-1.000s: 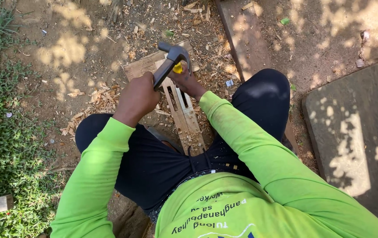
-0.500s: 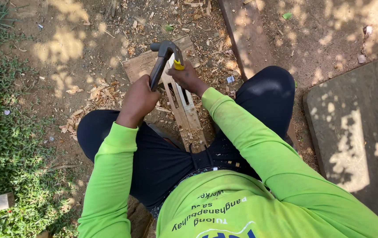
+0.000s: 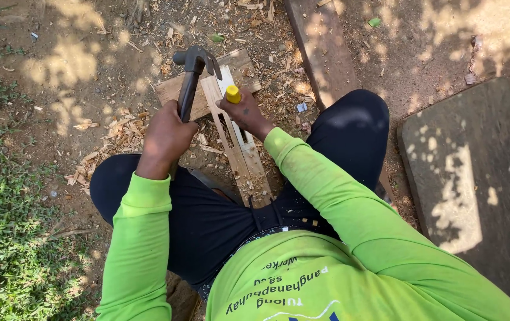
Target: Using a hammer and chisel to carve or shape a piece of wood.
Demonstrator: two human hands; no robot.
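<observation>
A long slotted wooden strip (image 3: pixel 238 139) lies on the ground between the knees. Left of it, the left hand (image 3: pixel 165 135) grips a hammer (image 3: pixel 190 77), fingers wrapped tight. On it, the right hand (image 3: pixel 244 113) clasps a yellow-capped chisel (image 3: pixel 233 94), fingers curled.

**Hammer lifted off the chisel**

The hammer (image 3: pixel 190 77) in the left hand (image 3: pixel 165 138) has swung up and to the left: a second ago its head sat against the yellow chisel handle (image 3: pixel 233 94), and now the two are apart. The right hand (image 3: pixel 244 113) now shows more of that yellow end.
</observation>
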